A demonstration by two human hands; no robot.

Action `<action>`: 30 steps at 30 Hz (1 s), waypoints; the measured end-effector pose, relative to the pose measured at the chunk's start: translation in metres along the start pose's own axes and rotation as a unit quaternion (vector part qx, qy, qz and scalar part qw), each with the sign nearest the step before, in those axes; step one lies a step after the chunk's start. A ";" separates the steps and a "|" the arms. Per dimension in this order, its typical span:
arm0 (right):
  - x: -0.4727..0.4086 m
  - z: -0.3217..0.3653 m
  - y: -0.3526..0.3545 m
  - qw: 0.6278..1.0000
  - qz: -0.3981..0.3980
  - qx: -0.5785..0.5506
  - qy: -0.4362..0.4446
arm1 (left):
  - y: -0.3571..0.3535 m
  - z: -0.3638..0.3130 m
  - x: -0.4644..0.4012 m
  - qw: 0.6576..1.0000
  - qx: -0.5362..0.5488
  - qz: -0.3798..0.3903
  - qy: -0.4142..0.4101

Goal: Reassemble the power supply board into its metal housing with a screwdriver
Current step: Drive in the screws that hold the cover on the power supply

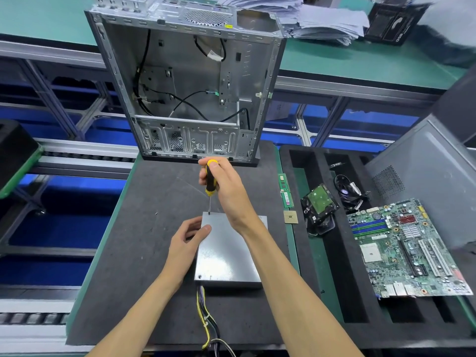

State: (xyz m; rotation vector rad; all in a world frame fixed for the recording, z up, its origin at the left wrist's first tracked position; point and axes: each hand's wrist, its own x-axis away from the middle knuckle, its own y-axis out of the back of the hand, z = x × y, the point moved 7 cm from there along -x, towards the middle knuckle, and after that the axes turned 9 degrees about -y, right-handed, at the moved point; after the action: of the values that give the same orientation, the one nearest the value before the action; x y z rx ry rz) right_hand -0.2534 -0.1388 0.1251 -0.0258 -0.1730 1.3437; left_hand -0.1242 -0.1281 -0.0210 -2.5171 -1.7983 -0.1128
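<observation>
The grey metal power supply housing [226, 256] lies flat on the dark foam mat, its lid closed and a bundle of yellow and black wires [207, 323] trailing from its near end. My right hand [226, 191] grips a yellow-and-black screwdriver [210, 181] held upright, its tip set on the housing's far left corner. My left hand [190, 238] curls round the housing's left edge, thumb lying on the lid. The board inside is hidden.
An empty computer case [190, 81] stands upright behind the mat [144, 228]. To the right, a black foam tray [334, 292] holds a motherboard [404, 246], a hard drive [319, 204], cables, memory sticks [285, 189] and a CPU chip [291, 217]. A small screw [156, 214] lies on the mat.
</observation>
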 end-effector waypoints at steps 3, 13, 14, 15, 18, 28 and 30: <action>0.002 0.002 0.001 1.000 -0.003 -0.008 0.005 | -0.001 0.001 0.000 1.000 0.008 0.003 0.003; 0.003 0.003 0.004 0.999 -0.022 -0.012 0.021 | -0.001 0.000 -0.001 1.000 0.005 0.004 0.001; 0.003 0.002 0.003 0.999 -0.025 -0.004 0.021 | -0.001 0.000 -0.001 1.000 0.008 0.004 0.001; 0.003 0.001 0.003 0.999 -0.025 0.002 0.021 | 0.000 0.001 -0.001 1.000 0.013 0.003 0.003; 0.003 -0.001 -0.002 1.000 -0.013 0.002 0.015 | 0.000 0.002 -0.001 1.000 0.022 0.003 0.008; 0.002 -0.005 0.000 0.999 -0.023 0.022 0.014 | 0.000 0.000 0.000 1.000 0.017 0.007 0.004; 0.002 -0.005 0.001 0.999 -0.025 0.015 0.014 | -0.001 0.000 0.000 1.000 0.016 0.009 0.001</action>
State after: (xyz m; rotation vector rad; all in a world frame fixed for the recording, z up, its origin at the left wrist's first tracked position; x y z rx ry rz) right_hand -0.2530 -0.1362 0.1201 -0.0136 -0.1292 1.2955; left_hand -0.1252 -0.1281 -0.0209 -2.5095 -1.7631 -0.0862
